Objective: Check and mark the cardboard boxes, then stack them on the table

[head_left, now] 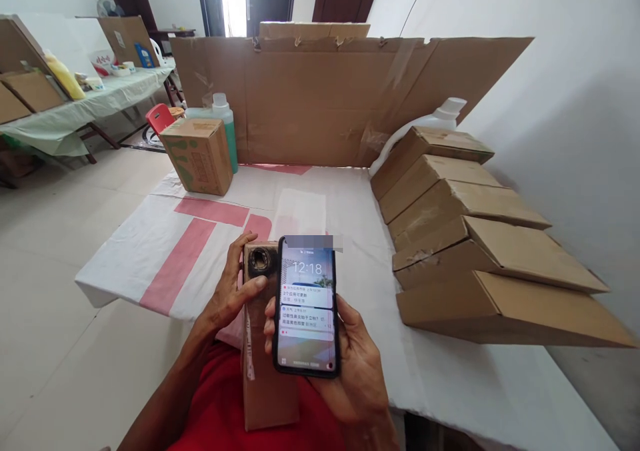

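Down at six o'clock, the right hand [359, 361] is clamping its fingers around the lit phone [307, 311], and the left hand [231, 298] is clamping its own on the cardboard box [271, 398] at the phone's nine o'clock.

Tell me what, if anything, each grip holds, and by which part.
The left grip holds the narrow cardboard box near its top end; the right grip holds the phone by both long edges, at the lower half.
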Demonstrator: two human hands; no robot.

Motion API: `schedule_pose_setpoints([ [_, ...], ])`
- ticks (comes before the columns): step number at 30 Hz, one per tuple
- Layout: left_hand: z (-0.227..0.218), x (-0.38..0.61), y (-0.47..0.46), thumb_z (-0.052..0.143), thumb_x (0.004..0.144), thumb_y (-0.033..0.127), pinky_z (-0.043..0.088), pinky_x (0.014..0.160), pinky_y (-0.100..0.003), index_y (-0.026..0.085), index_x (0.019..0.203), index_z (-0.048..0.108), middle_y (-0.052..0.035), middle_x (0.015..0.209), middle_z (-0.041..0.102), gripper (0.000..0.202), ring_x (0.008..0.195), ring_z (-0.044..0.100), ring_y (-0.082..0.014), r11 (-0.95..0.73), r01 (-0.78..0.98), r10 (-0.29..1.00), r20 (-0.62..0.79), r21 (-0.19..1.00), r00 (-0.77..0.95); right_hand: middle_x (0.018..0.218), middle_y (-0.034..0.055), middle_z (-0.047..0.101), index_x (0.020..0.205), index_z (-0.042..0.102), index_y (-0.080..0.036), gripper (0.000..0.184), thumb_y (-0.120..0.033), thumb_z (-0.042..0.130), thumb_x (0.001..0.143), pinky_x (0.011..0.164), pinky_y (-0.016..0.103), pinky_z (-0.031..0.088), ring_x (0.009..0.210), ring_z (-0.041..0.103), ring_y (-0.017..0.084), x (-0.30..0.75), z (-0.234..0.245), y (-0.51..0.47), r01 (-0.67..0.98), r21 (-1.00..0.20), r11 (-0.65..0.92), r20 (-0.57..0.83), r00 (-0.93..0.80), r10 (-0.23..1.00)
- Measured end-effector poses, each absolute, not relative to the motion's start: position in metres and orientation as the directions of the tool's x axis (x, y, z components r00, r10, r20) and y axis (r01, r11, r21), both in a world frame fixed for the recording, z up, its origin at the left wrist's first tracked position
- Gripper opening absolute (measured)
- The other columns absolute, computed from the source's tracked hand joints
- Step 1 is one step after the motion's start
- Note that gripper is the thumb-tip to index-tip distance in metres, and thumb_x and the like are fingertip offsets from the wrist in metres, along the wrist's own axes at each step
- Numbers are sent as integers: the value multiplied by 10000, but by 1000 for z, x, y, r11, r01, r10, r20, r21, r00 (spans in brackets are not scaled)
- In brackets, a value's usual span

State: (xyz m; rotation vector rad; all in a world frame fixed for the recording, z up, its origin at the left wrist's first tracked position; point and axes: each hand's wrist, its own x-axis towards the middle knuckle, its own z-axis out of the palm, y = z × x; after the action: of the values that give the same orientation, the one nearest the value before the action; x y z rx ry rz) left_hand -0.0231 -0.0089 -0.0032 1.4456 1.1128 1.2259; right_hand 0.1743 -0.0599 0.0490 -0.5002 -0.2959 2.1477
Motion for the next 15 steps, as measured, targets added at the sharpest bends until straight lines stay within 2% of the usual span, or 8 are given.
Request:
schedule_pose_setpoints([
  [6, 1, -24, -10, 661, 872, 543, 367, 1150, -486, 267, 1531, 371, -110, 1569, 420, 770, 1407, 441, -360, -159, 117, 986, 151, 980, 76, 1103, 160, 801, 1172, 788, -115, 533, -545, 546, 970, 886, 416, 601, 917, 768, 281, 189, 43, -61, -731, -431, -529, -254, -465, 848],
  [11, 2, -25, -10, 656, 867, 541, 370, 1150, -490, 254, 1535, 358, -119, 1568, 415, 786, 1411, 437, -365, -149, 110, 987, 141, 983, 78, 1097, 163, 804, 1166, 796, -134, 544, -580, 600, 922, 882, 433, 605, 922, 767, 297, 194, 41, -65, -730, -464, -502, -265, -426, 865],
  [15, 1, -25, -11, 658, 862, 546, 363, 1154, -495, 258, 1531, 372, -115, 1569, 414, 782, 1396, 455, -367, -143, 107, 988, 137, 984, 65, 1081, 147, 810, 1124, 801, -158, 494, -569, 618, 921, 885, 441, 608, 928, 772, 295, 200, 37, -57, -741, -525, -418, -319, -284, 904],
])
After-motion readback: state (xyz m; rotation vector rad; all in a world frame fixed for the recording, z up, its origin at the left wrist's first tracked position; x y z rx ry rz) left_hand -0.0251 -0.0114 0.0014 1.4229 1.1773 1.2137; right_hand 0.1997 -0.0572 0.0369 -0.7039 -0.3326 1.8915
